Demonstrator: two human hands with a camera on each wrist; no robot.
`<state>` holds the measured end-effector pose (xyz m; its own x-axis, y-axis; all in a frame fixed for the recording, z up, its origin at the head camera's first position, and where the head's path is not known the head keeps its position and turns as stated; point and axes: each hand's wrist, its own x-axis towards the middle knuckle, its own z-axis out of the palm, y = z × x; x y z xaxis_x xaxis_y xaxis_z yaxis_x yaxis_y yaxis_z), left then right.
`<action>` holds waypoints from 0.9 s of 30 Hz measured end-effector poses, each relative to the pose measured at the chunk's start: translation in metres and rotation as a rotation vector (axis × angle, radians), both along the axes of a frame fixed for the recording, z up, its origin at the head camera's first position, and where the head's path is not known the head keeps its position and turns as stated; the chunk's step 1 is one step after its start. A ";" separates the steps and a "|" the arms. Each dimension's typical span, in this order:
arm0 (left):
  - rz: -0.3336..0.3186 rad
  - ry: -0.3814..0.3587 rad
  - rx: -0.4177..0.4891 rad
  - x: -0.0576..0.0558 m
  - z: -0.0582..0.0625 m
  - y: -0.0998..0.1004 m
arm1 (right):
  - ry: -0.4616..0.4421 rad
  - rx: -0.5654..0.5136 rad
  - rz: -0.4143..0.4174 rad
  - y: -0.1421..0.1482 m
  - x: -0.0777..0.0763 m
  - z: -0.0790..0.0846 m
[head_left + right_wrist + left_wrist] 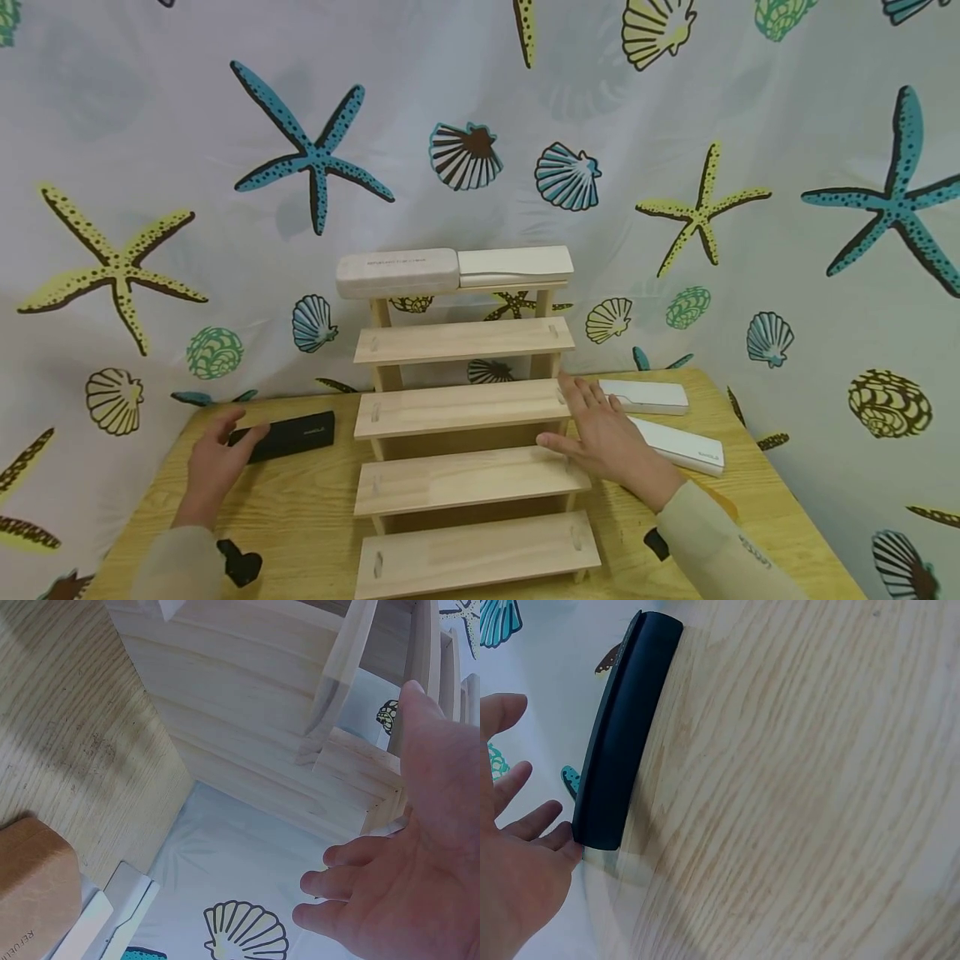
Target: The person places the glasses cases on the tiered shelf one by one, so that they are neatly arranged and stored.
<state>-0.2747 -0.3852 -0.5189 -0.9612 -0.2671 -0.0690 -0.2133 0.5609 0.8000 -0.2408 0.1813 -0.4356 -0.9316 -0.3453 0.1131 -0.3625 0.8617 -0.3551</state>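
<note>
My left hand (pixel 217 458) is at the left end of a long black case (pixel 300 433), shaped like a glasses case, lying on the wooden table. In the left wrist view its fingers are spread, the lower fingertips right at the near end of the black case (pixel 626 735), the thumb apart from it. A pale wooden stepped display rack (pixel 465 408) stands in the middle. Over its right side my right hand (pixel 603 433) reaches with fingers extended, fingertips at the end of a middle step. The right wrist view shows this hand (pixel 405 877) beside the rack's boards.
On the rack's top step sit a pale rounded case (pixel 397 273) and a white flap case (pixel 515 265), end to end. Two white cases, one farther back (pixel 652 397) and one nearer (pixel 682 446), lie right of the rack. A brown case (pixel 37 874) lies near them. A shell-print curtain (pixel 480 100) hangs behind.
</note>
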 end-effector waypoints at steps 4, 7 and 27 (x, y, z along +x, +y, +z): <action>-0.017 -0.013 -0.055 0.002 -0.003 0.000 | 0.004 -0.001 0.002 0.000 0.000 0.000; -0.031 -0.015 -0.087 0.003 -0.005 -0.001 | 0.008 -0.001 0.003 0.000 0.000 0.000; -0.203 -0.025 -0.291 0.002 -0.019 -0.017 | 0.016 -0.014 0.007 0.000 0.001 -0.001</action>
<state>-0.2730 -0.4020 -0.5380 -0.9957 -0.0830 -0.0419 -0.0915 0.7971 0.5968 -0.2393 0.1809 -0.4362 -0.9271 -0.3505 0.1331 -0.3747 0.8537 -0.3616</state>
